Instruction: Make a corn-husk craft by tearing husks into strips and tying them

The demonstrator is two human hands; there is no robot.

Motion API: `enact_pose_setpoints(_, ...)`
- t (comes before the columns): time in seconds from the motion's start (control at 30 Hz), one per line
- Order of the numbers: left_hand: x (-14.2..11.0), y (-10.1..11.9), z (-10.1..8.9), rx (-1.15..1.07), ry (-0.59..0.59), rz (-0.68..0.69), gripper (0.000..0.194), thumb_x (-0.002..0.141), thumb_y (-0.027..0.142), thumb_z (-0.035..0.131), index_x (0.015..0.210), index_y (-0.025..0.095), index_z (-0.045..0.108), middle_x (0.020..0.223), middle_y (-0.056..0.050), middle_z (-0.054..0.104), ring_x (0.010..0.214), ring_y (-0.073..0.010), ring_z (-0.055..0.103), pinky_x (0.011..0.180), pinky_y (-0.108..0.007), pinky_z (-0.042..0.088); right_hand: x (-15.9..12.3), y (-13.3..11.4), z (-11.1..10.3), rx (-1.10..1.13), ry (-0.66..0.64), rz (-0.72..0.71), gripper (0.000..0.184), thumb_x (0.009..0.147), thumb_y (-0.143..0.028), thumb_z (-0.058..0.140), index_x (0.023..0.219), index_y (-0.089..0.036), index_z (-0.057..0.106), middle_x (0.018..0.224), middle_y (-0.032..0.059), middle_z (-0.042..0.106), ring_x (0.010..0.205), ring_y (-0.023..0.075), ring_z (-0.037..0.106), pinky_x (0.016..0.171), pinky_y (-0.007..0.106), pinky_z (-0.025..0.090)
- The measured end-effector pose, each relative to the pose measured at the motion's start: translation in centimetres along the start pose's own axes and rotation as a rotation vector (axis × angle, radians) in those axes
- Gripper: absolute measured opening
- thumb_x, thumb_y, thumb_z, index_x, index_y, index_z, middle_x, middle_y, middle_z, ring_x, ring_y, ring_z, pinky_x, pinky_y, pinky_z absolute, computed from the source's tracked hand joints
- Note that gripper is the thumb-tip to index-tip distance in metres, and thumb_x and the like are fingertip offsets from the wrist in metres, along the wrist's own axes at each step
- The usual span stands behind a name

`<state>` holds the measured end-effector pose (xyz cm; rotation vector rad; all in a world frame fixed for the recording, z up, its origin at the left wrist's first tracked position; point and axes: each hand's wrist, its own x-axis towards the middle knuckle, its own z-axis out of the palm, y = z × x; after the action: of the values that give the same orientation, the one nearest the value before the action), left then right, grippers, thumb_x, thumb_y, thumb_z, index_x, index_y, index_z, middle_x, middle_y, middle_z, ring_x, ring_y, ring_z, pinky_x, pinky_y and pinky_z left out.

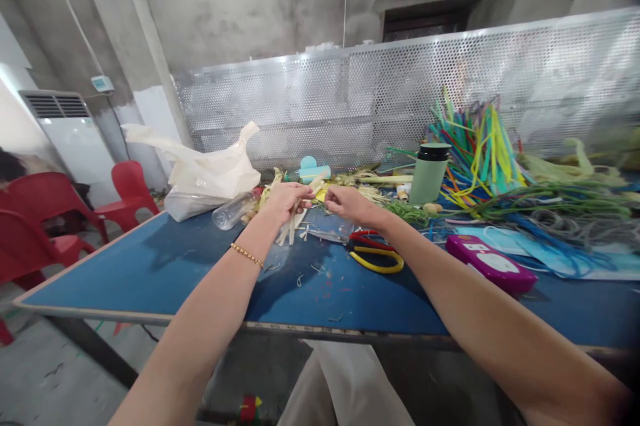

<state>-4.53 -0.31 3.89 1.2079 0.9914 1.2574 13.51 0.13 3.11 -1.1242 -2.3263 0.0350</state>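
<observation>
My left hand point(286, 201) is closed around a bundle of pale straw-like strips point(295, 225) whose ends hang down onto the blue table point(165, 269). My right hand point(350, 203) is pinched shut on the same strips just to the right, the two hands nearly touching. A gold bracelet point(247, 255) sits on my left wrist. Red and yellow scissors point(374, 251) lie on the table below my right wrist.
A white plastic bag point(210, 173) and a clear bottle point(233, 211) lie to the left. A green flask point(429, 174), several coloured strips point(475, 146), a magenta phone point(490, 264) and green stems point(550, 203) fill the right. A perforated metal screen point(375, 106) backs the table. Red chairs point(45, 213) stand left.
</observation>
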Motion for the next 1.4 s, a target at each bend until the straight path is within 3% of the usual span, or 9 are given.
enact_pose_setpoints(0.3,0.0,-1.1,0.6,0.097,-0.116,-0.053,0.014,0.075,0.007,0.065,0.066,0.013,0.056,0.061,-0.005,0.065,0.046,-0.0111,0.058,0.048,-0.023,0.042,-0.1,-0.2,-0.9,-0.076,0.136,-0.079,0.008,0.087,-0.018,0.052,0.081,-0.016,0.057,0.076,0.0042,0.062,0.069,0.0148,0.051,0.063,0.026,0.032)
enact_pose_setpoints(0.47,0.6,-1.5,0.3,0.340,-0.056,0.202,0.023,0.075,0.010,0.063,0.054,0.014,0.054,0.044,0.003,0.047,0.038,-0.0056,0.039,0.043,-0.021,0.026,0.0,-0.1,-1.8,-0.143,0.131,-0.169,0.011,0.085,-0.014,0.053,0.080,-0.015,0.062,0.079,0.0063,0.063,0.073,0.0156,0.053,0.068,0.026,0.035)
enact_pose_setpoints(0.67,0.2,-1.4,0.5,0.588,0.005,0.332,0.016,0.073,0.015,0.061,0.056,0.013,0.060,0.046,0.003,0.048,0.045,-0.0075,0.038,0.047,-0.023,0.026,0.1,0.6,-2.2,-0.227,0.191,-0.185,0.014,0.084,-0.016,0.054,0.079,-0.014,0.067,0.078,0.0063,0.060,0.071,0.0159,0.051,0.067,0.028,0.035)
enact_pose_setpoints(0.73,-0.2,-1.0,0.6,0.666,-0.073,0.369,0.012,0.069,0.011,0.060,0.058,0.012,0.064,0.051,0.001,0.053,0.048,-0.0081,0.041,0.050,-0.023,0.028,0.2,0.8,-2.2,-0.210,0.200,-0.191,0.015,0.084,-0.018,0.056,0.080,-0.014,0.069,0.080,0.0070,0.059,0.072,0.0162,0.051,0.068,0.028,0.036)
enact_pose_setpoints(0.83,-1.1,-0.3,0.6,0.740,-0.321,0.395,0.015,0.063,0.002,0.056,0.060,0.011,0.067,0.055,0.000,0.057,0.052,-0.0080,0.044,0.053,-0.023,0.031,0.3,1.2,-2.3,-0.058,0.136,-0.191,0.013,0.080,-0.020,0.060,0.077,-0.015,0.071,0.080,0.0065,0.061,0.076,0.0164,0.053,0.071,0.028,0.038)
enact_pose_setpoints(0.97,-1.5,0.3,0.5,0.475,-0.429,0.345,0.011,0.071,0.007,0.061,0.061,0.011,0.064,0.053,0.001,0.051,0.049,-0.0058,0.039,0.050,-0.021,0.028,0.0,1.7,-2.9,0.324,-0.003,-0.032,0.021,0.078,-0.034,0.065,0.079,-0.015,0.072,0.068,0.0010,0.059,0.062,0.0124,0.048,0.061,0.027,0.036)
enact_pose_setpoints(1.1,-1.3,0.4,0.7,0.183,-0.377,0.225,0.015,0.077,0.015,0.067,0.064,0.011,0.060,0.056,0.001,0.051,0.046,-0.0044,0.039,0.047,-0.020,0.026,-0.4,1.5,-2.6,0.545,0.003,0.112,0.032,0.075,-0.046,0.067,0.080,-0.015,0.069,0.056,-0.0037,0.049,0.049,0.0085,0.033,0.050,0.026,0.026)
enact_pose_setpoints(1.23,-0.9,0.0,1.3,0.072,-0.226,0.160,0.019,0.079,0.015,0.067,0.064,0.012,0.056,0.055,0.001,0.051,0.044,-0.0048,0.040,0.047,-0.020,0.027,-0.1,0.6,-0.8,0.539,0.059,0.077,0.028,0.078,-0.041,0.063,0.079,-0.014,0.069,0.058,-0.0021,0.051,0.053,0.0103,0.039,0.053,0.027,0.030)
enact_pose_setpoints(1.4,-0.7,-0.4,1.2,0.401,0.137,0.343,0.020,0.082,0.015,0.058,0.062,0.015,0.056,0.054,0.001,0.052,0.049,-0.0092,0.043,0.052,-0.024,0.031,-0.2,-1.5,1.0,0.133,0.189,-0.088,0.016,0.082,-0.018,0.053,0.073,-0.015,0.066,0.066,0.0021,0.058,0.064,0.0129,0.047,0.063,0.027,0.033)
